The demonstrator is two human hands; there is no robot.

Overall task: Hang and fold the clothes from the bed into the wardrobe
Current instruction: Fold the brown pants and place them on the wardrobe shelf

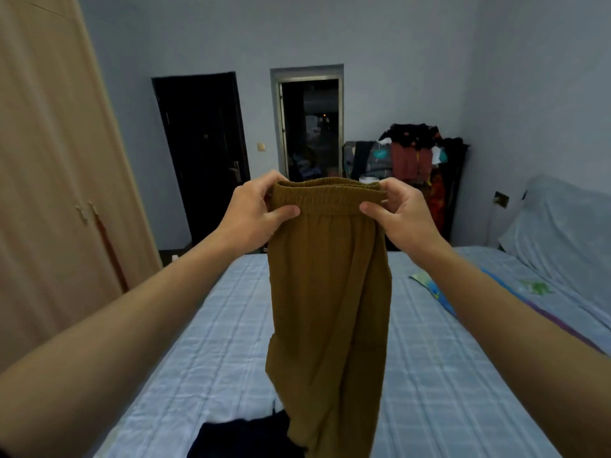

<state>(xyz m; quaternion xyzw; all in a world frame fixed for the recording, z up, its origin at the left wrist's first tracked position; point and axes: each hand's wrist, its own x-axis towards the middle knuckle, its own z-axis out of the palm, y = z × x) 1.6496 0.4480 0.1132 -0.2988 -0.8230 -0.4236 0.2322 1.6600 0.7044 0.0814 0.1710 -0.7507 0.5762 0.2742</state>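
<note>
I hold brown trousers up by the waistband — my left hand and right hand pinch its ends — above the bed. A dark garment lies below; the wardrobe stands left.

One head-worn view looks forward and slightly down along the bed from its near end, close above the mattress. The bed runs away toward the far wall, where two dark doorways stand beyond it. A wardrobe rises left of the bed.
</note>
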